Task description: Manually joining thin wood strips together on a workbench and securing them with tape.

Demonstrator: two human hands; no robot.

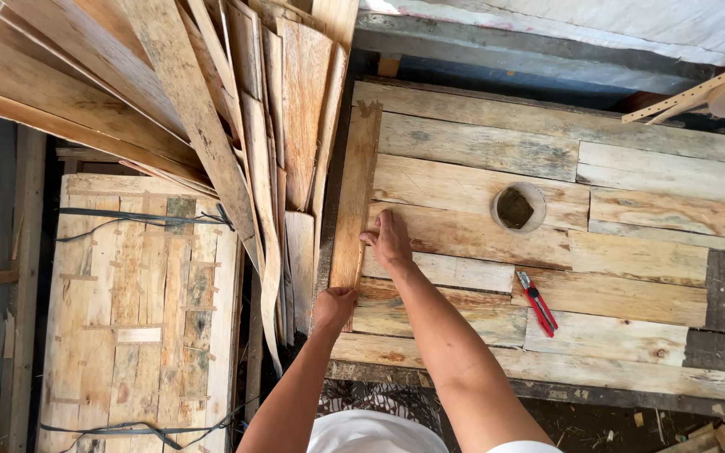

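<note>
A thin wooden strip [354, 189] lies lengthwise along the left edge of a rough plank worktable [631, 235]. My left hand [333, 307] grips the near end of that strip. My right hand [388, 241] rests flat beside the strip's middle, fingers pointing away, pressing on the strip's edge and the table planks.
A fan of long thin wood slats [211, 109] leans at the upper left. A round hole [518, 207] opens in the table's middle. A red utility knife [536, 303] lies to the right of my arm. A pallet-like board with black straps [140, 310] sits at the lower left.
</note>
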